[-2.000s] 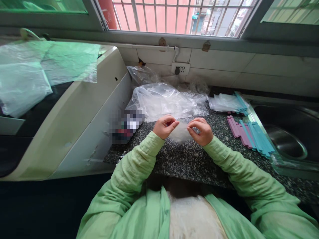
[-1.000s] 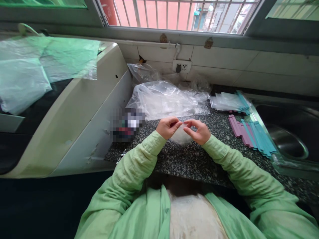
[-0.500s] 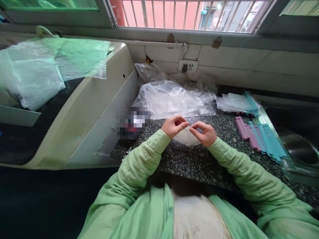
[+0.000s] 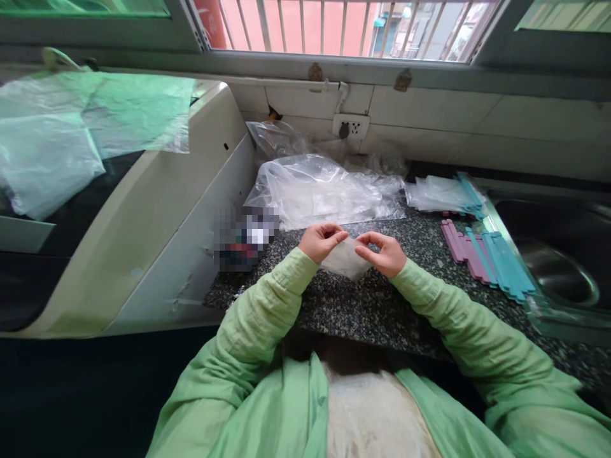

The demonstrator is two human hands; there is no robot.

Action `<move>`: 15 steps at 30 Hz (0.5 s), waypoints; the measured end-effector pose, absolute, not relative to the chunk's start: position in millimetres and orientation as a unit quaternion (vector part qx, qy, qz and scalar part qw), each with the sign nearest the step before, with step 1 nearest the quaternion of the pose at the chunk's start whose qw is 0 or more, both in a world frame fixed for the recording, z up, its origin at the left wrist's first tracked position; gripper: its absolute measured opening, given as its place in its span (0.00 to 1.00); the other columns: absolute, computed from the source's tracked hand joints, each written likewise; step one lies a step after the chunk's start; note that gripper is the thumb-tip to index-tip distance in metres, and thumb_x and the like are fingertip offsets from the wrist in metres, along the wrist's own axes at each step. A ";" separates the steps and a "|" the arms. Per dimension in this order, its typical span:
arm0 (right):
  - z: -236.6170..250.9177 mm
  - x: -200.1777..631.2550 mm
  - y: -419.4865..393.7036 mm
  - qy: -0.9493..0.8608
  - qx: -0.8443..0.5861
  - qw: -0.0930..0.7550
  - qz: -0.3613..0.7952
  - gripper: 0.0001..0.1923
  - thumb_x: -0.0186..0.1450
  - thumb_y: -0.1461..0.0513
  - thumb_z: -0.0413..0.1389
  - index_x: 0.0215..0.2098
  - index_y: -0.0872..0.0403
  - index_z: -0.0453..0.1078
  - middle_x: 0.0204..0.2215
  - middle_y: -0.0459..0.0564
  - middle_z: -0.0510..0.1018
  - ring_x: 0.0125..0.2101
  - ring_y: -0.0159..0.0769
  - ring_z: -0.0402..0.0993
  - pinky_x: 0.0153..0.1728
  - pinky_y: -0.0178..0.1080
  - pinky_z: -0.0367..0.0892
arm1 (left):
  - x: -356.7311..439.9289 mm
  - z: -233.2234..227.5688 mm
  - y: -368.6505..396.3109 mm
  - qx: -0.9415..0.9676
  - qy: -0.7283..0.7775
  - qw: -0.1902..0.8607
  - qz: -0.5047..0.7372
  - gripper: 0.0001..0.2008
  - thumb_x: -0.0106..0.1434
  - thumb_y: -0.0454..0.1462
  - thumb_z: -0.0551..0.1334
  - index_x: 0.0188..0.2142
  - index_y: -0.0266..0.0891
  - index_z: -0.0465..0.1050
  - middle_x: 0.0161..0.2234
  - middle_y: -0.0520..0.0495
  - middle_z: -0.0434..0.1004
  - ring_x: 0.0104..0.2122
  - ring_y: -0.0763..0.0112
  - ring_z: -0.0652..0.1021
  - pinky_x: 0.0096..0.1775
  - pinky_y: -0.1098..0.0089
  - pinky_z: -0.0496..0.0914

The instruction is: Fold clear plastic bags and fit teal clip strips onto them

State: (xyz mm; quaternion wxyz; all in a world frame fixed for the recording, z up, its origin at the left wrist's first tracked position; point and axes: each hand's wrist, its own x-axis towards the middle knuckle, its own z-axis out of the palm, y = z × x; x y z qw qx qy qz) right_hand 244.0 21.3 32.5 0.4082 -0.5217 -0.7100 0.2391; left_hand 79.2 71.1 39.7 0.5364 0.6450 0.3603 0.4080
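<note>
Both hands pinch the top edge of a small clear bag [image 4: 344, 259], thin and crinkly, just above the speckled stone counter [image 4: 363, 305]. The left hand [image 4: 321, 242] grips its left corner with curled fingers, and the right hand [image 4: 384, 253] grips its right corner. Behind the bag lies a big heap of shiny clear plastic [image 4: 324, 191]. To the bag's right lie flat sticks [image 4: 487, 256], pink and blue, long and straight. Past the sticks is a steel sink [image 4: 563, 280], cut off at the edge. Left of the bag, a small thing is blurred and I cannot tell what it is
</note>
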 end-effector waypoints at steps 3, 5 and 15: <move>32.6 245.8 20.7 -0.708 -0.527 0.406 0.237 0.11 0.55 0.55 0.54 0.24 0.55 0.68 0.22 0.47 0.75 0.24 0.31 0.70 0.29 0.34 0.66 | 78.1 40.2 72.1 0.637 0.366 0.536 0.415 0.15 0.45 0.46 0.65 0.19 0.34 0.69 0.16 0.54 0.64 0.19 0.80 0.63 0.22 0.76 0.58; 32.1 246.4 20.0 -0.702 -0.535 0.411 0.229 0.12 0.56 0.55 0.54 0.22 0.55 0.68 0.20 0.46 0.74 0.23 0.31 0.69 0.28 0.34 0.66 | 77.6 40.3 72.5 0.636 0.369 0.532 0.420 0.16 0.44 0.46 0.65 0.19 0.34 0.69 0.16 0.54 0.64 0.19 0.80 0.63 0.22 0.76 0.58; 27.6 247.2 22.4 -0.694 -0.546 0.420 0.208 0.13 0.56 0.54 0.53 0.20 0.55 0.67 0.19 0.46 0.73 0.22 0.30 0.67 0.27 0.33 0.65 | 79.3 35.3 75.1 0.602 0.383 0.533 0.455 0.15 0.42 0.46 0.67 0.18 0.34 0.71 0.17 0.52 0.69 0.20 0.79 0.66 0.23 0.75 0.61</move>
